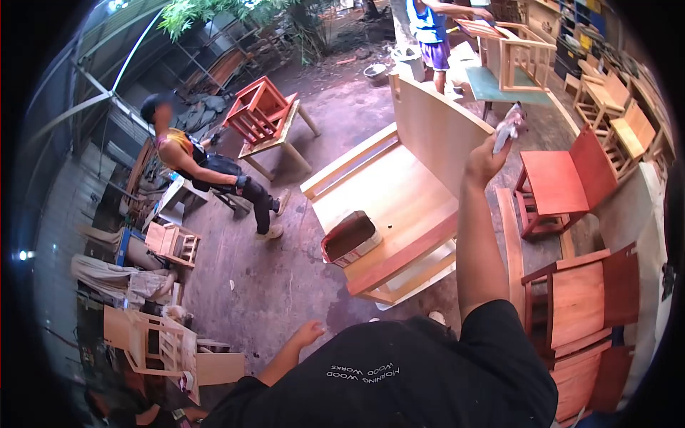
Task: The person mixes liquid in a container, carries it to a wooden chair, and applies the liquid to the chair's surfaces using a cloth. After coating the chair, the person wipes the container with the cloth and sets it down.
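A large pale wooden chair stands in front of me, with reddish stain along the front edge of its seat. At the top of its backrest, my right hand is raised and closed around a crumpled, stained rag. A cut-open carton with dark reddish-brown contents rests on the seat's near left corner. Low beside my body, my left hand holds nothing; its fingers look loosely extended, away from the chair.
Red-stained chairs line the right side. A co-worker walks at left near a red chair frame on a small table. Another person works on a frame at the back. Unfinished wooden pieces stand lower left.
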{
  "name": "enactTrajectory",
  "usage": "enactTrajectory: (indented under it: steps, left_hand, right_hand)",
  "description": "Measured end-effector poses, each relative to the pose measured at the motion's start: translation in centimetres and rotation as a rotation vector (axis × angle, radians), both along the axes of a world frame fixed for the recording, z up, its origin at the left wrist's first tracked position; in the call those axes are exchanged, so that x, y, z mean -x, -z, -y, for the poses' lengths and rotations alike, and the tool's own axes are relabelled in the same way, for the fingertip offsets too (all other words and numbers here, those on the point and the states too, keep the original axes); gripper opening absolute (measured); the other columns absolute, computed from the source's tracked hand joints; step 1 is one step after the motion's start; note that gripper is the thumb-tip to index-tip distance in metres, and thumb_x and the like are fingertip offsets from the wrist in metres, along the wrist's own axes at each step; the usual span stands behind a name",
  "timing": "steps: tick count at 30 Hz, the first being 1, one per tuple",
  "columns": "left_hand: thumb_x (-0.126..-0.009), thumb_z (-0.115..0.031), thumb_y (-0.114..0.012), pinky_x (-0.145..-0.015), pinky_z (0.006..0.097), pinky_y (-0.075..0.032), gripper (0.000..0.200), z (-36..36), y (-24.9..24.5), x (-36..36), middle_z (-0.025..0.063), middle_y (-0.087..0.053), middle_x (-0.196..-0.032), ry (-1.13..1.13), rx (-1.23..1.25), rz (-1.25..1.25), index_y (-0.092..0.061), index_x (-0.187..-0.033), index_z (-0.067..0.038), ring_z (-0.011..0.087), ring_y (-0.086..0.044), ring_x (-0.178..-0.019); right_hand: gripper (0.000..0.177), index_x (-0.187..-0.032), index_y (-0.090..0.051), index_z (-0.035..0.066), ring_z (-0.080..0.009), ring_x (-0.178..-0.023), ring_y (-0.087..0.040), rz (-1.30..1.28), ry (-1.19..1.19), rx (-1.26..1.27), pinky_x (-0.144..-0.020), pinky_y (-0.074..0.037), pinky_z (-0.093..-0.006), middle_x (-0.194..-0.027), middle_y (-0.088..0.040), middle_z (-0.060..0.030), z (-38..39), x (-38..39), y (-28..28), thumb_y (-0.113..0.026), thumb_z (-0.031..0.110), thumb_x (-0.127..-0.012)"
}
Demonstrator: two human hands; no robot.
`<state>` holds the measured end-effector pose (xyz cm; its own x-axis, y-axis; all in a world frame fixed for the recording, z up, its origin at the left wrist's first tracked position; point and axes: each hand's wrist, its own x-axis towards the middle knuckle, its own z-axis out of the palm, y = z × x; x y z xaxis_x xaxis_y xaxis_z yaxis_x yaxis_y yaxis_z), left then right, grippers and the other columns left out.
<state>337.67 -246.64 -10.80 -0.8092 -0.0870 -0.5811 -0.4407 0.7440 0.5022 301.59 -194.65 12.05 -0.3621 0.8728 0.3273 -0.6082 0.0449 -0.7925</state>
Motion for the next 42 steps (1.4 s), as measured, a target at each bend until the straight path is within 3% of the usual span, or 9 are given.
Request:
enactTrajectory:
  steps: [4,5,6,7,13,19,22,31,42]
  left_hand:
    - [-0.080,-0.037,-0.068,-0.085,0.0355,-0.047,0.055,0.0,0.2,-0.9,0.0166,-0.064,-0.106,-0.051,-0.033,0.036,-0.056,-0.120,-0.001,0.0266,-0.061,-0.099]
    - [-0.080,-0.036,-0.068,-0.085,0.0356,-0.047,0.055,1.0,1.2,-1.2,0.0169,-0.064,-0.105,0.014,-0.035,0.025,-0.055,-0.120,-0.001,0.0266,-0.061,-0.098]
    - [-0.080,-0.035,-0.068,-0.086,0.0358,-0.047,0.055,1.5,2.2,-0.2,0.0171,-0.064,-0.105,0.100,-0.043,0.006,-0.055,-0.121,-0.001,0.0267,-0.061,-0.098]
    - [-0.080,-0.034,-0.068,-0.086,0.0358,-0.047,0.055,1.2,2.2,0.6,0.0173,-0.064,-0.105,0.126,0.031,0.030,-0.054,-0.121,-0.001,0.0266,-0.061,-0.098]
    - [-0.081,-0.034,-0.068,-0.085,0.0348,-0.047,0.056,-1.6,-0.7,4.4,0.0162,-0.062,-0.108,0.027,-0.079,0.080,-0.053,-0.124,-0.002,0.0250,-0.060,-0.097]
    - [-0.081,-0.035,-0.067,-0.084,0.0353,-0.048,0.054,-2.8,-0.4,6.3,0.0161,-0.065,-0.102,-0.050,-0.095,-0.081,-0.055,-0.122,-0.003,0.0258,-0.062,-0.094]
    - [-0.081,-0.039,-0.066,-0.087,0.0366,-0.047,0.053,-1.2,2.2,6.0,0.0183,-0.065,-0.106,0.060,-0.025,-0.203,-0.058,-0.119,-0.003,0.0276,-0.062,-0.099]
    - [-0.081,-0.043,-0.064,-0.091,0.0380,-0.046,0.056,4.1,10.5,2.8,0.0190,-0.063,-0.113,-0.064,-0.143,0.034,-0.059,-0.116,0.001,0.0292,-0.061,-0.106]
    - [-0.081,-0.021,-0.065,-0.081,0.0315,-0.050,0.052,-0.1,5.4,6.8,0.0169,-0.065,-0.103,-0.030,-0.174,0.041,-0.051,-0.124,0.005,0.0214,-0.064,-0.092]
  right_hand:
    - [0.044,-0.131,-0.040,-0.006,-0.0249,-0.111,-0.052,0.213,0.053,0.036,-0.098,-0.037,-0.0327,-0.123,-0.053,-0.0176,2.2,-2.3,5.8,-0.043,0.017,-0.094]
    - [0.046,-0.132,-0.040,-0.004,-0.0278,-0.110,-0.054,0.675,-0.156,0.169,-0.096,-0.040,-0.0352,-0.123,-0.053,-0.0190,2.6,-5.4,5.5,-0.045,0.020,-0.094]
    - [0.046,-0.133,-0.040,-0.001,-0.0314,-0.109,-0.056,0.438,-0.111,0.134,-0.094,-0.042,-0.0376,-0.123,-0.054,-0.0204,2.3,-2.5,13.4,-0.045,0.023,-0.094]
    - [0.031,-0.112,-0.053,-0.006,-0.0297,-0.082,-0.062,0.478,0.110,0.140,-0.077,-0.047,-0.0398,-0.090,-0.063,-0.0196,2.6,-1.7,15.5,-0.051,0.011,-0.087]
    - [0.049,-0.135,-0.038,-0.003,-0.0264,-0.119,-0.048,0.131,-0.100,0.195,-0.099,-0.035,-0.0331,-0.129,-0.049,-0.0188,1.2,-2.9,3.4,-0.042,0.022,-0.093]
    - [0.050,-0.136,-0.035,-0.005,-0.0302,-0.124,-0.044,0.335,-0.153,0.306,-0.103,-0.032,-0.0333,-0.133,-0.045,-0.0227,1.4,-3.8,9.0,-0.045,0.020,-0.093]
    - [0.050,-0.136,-0.034,-0.005,-0.0293,-0.124,-0.044,0.265,-0.164,0.315,-0.103,-0.032,-0.0327,-0.134,-0.045,-0.0210,1.0,-2.3,12.7,-0.043,0.017,-0.093]
    - [0.043,-0.128,-0.046,-0.002,-0.0217,-0.108,-0.051,-0.070,-0.060,0.150,-0.094,-0.037,-0.0313,-0.120,-0.053,-0.0116,-2.1,0.5,-4.0,-0.045,0.015,-0.089]
    - [0.038,-0.126,-0.046,-0.001,-0.0195,-0.108,-0.050,0.013,-0.265,0.195,-0.093,-0.038,-0.0311,-0.118,-0.054,-0.0097,-5.6,-6.6,-1.1,-0.046,0.017,-0.093]
